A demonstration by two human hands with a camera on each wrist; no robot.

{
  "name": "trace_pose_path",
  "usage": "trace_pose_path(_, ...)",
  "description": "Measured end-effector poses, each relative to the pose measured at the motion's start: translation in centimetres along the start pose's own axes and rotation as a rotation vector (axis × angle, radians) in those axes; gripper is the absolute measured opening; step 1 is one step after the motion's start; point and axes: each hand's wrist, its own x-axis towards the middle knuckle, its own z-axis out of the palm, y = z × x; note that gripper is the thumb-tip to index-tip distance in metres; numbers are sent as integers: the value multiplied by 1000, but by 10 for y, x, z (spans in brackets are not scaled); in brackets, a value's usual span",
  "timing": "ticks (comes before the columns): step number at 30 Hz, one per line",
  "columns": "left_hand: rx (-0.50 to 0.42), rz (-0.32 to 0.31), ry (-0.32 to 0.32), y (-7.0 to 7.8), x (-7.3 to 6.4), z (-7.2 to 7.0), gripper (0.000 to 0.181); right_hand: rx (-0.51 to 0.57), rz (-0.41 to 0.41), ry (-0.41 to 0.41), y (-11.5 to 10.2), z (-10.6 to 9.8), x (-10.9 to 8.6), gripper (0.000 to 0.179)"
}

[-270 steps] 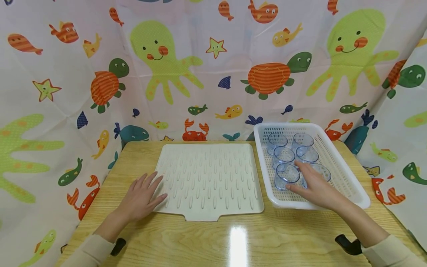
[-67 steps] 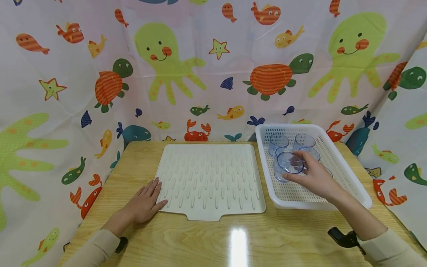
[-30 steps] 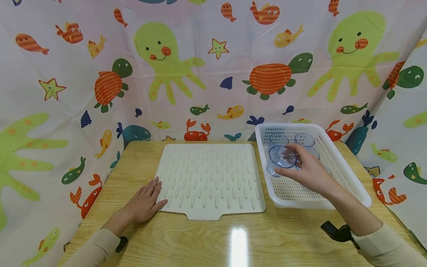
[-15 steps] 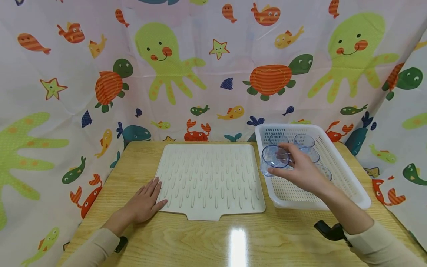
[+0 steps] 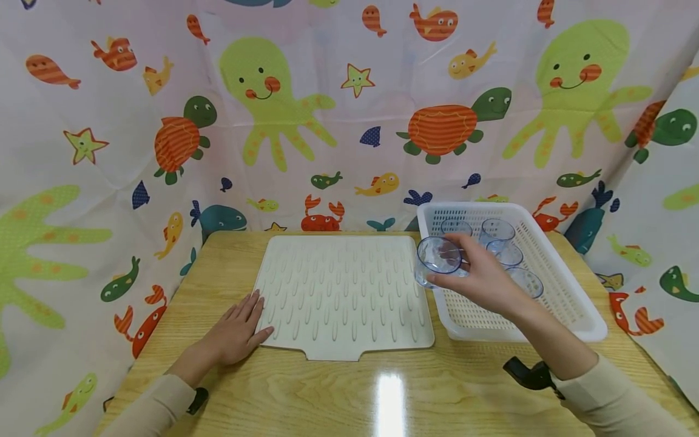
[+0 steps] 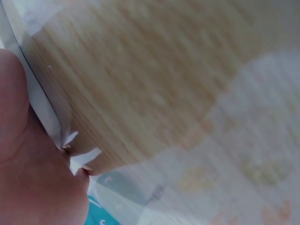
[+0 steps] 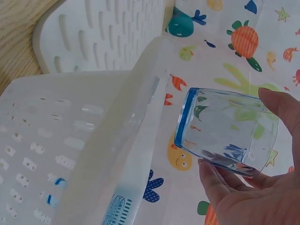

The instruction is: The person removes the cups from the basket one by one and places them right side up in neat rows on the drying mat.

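Observation:
My right hand (image 5: 488, 282) pinches a clear drinking glass with a blue rim (image 5: 438, 261), thumb on one side and fingers on the other. In the head view the glass appears over the left rim of the white basket (image 5: 480, 333), beside the ridged white draining tray (image 5: 334, 297). The right wrist view shows the glass (image 7: 220, 126) beyond the basket wall, between thumb and fingers. My left hand (image 5: 235, 332) lies with its fingers extended on the tray's left edge. Several similar glasses (image 5: 525, 283) stand in the basket, partly behind my right hand.
The wooden table (image 5: 306, 397) runs beneath the tray and basket. A white curtain (image 5: 322, 79) printed with sea animals hangs behind and on both sides. Black wrist-worn devices (image 5: 528, 373) stick out near both cuffs.
My right hand has lifted the glass from among those in the basket and moved it left to the basket's rim. The left hand settled onto the tray's edge and has since stayed still.

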Motion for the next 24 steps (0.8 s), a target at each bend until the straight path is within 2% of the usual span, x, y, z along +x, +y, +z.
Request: trace_pose_path(24, -3, 0, 12, -1, 0, 1, 88, 45, -41, -4, -20, 13, 10, 83)
